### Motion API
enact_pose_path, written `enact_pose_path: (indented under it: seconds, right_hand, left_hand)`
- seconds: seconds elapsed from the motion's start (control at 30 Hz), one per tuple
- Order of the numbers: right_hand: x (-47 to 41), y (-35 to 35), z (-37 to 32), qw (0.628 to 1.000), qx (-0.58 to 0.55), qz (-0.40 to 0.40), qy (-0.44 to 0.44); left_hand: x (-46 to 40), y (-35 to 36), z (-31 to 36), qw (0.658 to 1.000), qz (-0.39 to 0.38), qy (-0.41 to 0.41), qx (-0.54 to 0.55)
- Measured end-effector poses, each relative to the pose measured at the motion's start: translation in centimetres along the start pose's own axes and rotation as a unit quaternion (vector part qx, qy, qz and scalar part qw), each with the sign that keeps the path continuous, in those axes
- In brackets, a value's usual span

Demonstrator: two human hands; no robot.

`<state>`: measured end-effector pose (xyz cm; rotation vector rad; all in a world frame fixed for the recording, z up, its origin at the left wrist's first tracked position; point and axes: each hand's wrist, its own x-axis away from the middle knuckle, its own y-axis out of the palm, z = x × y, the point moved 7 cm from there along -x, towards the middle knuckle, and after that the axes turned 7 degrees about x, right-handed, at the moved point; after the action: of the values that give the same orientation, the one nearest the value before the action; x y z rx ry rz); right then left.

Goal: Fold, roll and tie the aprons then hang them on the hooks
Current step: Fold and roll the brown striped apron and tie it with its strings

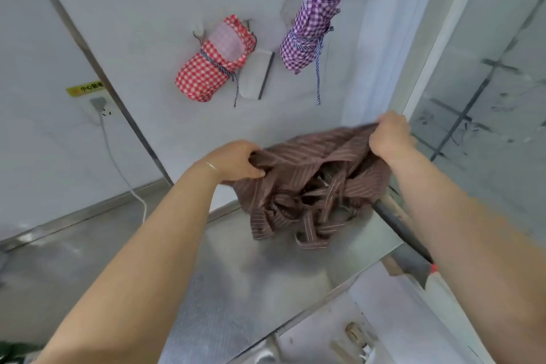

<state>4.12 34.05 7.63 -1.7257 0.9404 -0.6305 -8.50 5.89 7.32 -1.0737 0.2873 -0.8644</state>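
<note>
A brown striped apron (307, 183) hangs bunched above the steel table (245, 269), its straps trailing onto the surface. My left hand (236, 160) grips its left edge. My right hand (390, 134) grips its upper right edge, a bit higher. On the wall behind, a red checked apron (206, 65) hangs rolled and tied on a hook (198, 34). A purple checked apron (310, 26), also rolled and tied, hangs to its right with a striped tie dangling.
A wall socket (99, 105) with a white cable running down sits at the left, under a yellow label. A dark handle (399, 227) lies at the table's right edge. A grey pad (255, 74) is fixed on the wall between the aprons.
</note>
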Motion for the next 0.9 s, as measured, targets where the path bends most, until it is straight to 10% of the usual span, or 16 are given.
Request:
enact_pose_path:
  seconds: [0.07,0.17,0.27,0.73,0.9]
  right_hand:
    - [1.9,2.1,-0.5,0.995,0.069,-0.052,-0.054]
    - [8.3,5.0,-5.7,0.939,-0.114,-0.178,-0.271]
    - [12.9,9.1,-7.8,0.874,-0.180,-0.354,-0.281]
    - [13.8,13.6,-2.9,0.872,-0.235,-0.393,-0.175]
    - [12.4,14.4,-1.0,0.918,-0.186,-0.323,-0.138]
  left_hand:
    - [0.2,2.9,-0.2,0.996,-0.062,-0.009,0.056]
    - [-0.2,6.1,1.4,0.985,-0.104,0.017,0.136]
    - [-0.7,8.4,2.9,0.977,-0.159,0.044,0.135]
    - [-0.2,15.5,-1.1,0.894,-0.165,-0.071,0.410]
    - [0.4,18.5,-5.0,0.789,-0.140,-0.221,0.556]
